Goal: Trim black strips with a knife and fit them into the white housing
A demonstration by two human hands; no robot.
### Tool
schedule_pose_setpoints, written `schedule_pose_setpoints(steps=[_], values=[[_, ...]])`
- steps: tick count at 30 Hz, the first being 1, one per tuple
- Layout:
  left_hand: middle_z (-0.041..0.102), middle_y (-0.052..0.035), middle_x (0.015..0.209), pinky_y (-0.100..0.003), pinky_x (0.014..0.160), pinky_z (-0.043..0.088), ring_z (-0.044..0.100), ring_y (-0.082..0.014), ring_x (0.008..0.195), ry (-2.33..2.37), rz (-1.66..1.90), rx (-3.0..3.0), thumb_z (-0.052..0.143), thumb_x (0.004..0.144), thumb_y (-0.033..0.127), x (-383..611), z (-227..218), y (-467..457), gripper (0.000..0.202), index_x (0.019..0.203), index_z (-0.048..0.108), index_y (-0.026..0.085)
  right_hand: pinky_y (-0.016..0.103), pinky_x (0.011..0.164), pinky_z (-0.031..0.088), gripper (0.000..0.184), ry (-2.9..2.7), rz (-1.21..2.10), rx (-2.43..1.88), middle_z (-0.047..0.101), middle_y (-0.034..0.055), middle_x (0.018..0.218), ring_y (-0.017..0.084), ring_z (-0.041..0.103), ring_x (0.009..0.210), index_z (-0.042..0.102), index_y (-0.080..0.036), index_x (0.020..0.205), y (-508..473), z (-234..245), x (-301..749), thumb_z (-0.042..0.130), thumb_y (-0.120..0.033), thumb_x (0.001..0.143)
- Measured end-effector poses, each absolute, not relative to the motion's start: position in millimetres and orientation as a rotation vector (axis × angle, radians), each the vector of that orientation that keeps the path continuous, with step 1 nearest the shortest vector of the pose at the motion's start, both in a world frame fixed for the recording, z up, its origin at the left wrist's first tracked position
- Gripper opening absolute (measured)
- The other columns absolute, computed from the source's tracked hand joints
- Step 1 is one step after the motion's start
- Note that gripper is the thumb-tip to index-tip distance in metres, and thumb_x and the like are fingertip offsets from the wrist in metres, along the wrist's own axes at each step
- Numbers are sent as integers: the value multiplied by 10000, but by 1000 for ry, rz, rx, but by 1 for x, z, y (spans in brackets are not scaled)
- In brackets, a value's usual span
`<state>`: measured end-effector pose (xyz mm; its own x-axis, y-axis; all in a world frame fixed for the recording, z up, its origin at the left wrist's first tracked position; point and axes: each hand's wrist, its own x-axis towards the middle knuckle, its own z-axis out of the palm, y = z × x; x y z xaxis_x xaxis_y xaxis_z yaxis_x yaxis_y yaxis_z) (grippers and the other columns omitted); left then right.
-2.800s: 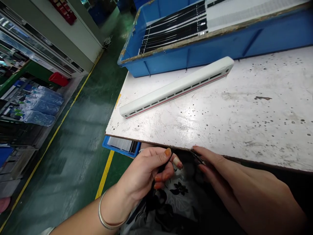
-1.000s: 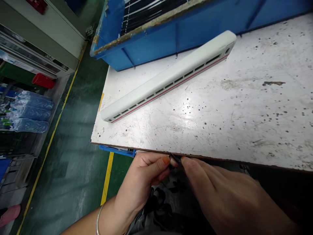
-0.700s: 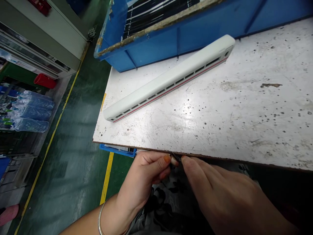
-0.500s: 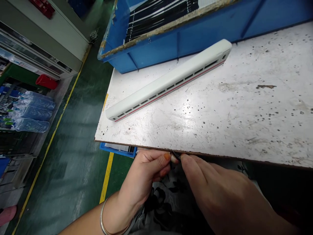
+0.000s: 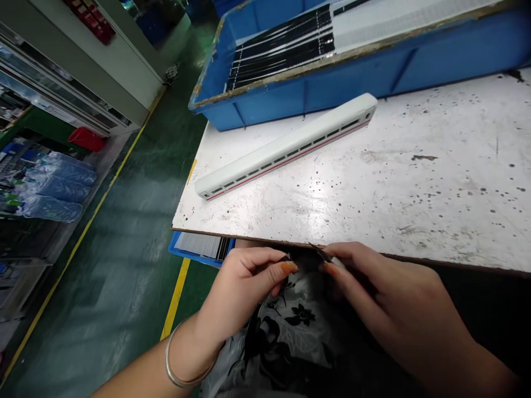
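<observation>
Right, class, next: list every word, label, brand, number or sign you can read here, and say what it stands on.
No text can be read anywhere in this view.
Red panel on the wall: any marks are too small and blurred to read.
White train-car body: none legible.
Large blue bin: none legible.
Dark pointed tool in the right hand: none legible.

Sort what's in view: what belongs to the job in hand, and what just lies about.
In the job, it seems:
left hand, pinching a small dark piece
right hand, holding a dark pointed tool
perhaps white train-car shell and blue bin, both untouched on the table

Probably just lying about:
red bucket, across the aisle
plastic-wrapped bundles, far left
</observation>
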<state>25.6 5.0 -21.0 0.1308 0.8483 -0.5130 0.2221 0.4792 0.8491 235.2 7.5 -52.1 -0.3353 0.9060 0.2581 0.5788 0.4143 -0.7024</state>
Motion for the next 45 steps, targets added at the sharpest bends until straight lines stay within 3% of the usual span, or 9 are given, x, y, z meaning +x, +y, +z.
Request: schedule_pose_setpoints(steps=[3,7,13,22,26,31,38,45], values=[[690,-33,667,-243,572,405,566,-139,586,1508,602,1514,691,879,297,28,-11,1,150,844,795,194,211,448,451,193,-1851,988,-1281,709,-45,725,122,644,521,663,-252,1120,5,-50,235,559,-283,960],[779,-50,867,-252,662,455,673,-163,700,1479,595,1937,621,938,259,30,-5,-3,185,973,801,238,200,355,393,223,-1638,1289,-1262,659,-64,603,102,541,386,697,-250,1113,1,-45,228,572,-339,950],[720,8,666,-236,621,424,619,-125,583,1457,550,1895,591,962,263,32,2,-1,212,957,803,254,157,379,401,184,-1629,1300,-1191,674,-80,655,74,555,419,681,-282,1096,-3,-42,222,557,-299,961],[678,6,624,-225,518,374,558,-121,530,1444,602,1723,617,942,266,33,6,-1,214,1031,811,271,156,343,348,203,-1676,1224,-1176,555,-98,506,80,507,381,677,-273,1125,-5,-39,220,544,-297,973],[665,-6,648,-212,536,385,535,-116,577,1404,658,1599,629,928,253,32,8,2,195,961,818,215,164,356,374,197,-1672,1265,-1182,670,-65,644,79,530,403,683,-264,1096,-3,-38,219,539,-326,977],[507,37,599,-170,465,308,395,-59,518,1276,785,1157,641,929,305,24,14,14,197,951,783,170,173,389,395,259,-1631,1326,-1255,699,-48,715,79,524,419,661,-275,1159,-3,-43,221,530,-414,986],[540,13,681,-171,509,476,509,-58,526,1116,909,967,644,912,245,12,40,35,201,785,712,106,200,454,443,350,-1574,1429,-1314,682,-27,752,104,552,463,623,-276,1200,-9,-55,226,521,-518,969],[498,24,589,-147,522,490,557,-56,497,1074,872,978,594,948,240,10,60,42,282,712,658,100,228,471,442,495,-1524,1544,-1375,673,7,784,131,549,492,586,-250,1253,-12,-64,230,502,-619,934]])
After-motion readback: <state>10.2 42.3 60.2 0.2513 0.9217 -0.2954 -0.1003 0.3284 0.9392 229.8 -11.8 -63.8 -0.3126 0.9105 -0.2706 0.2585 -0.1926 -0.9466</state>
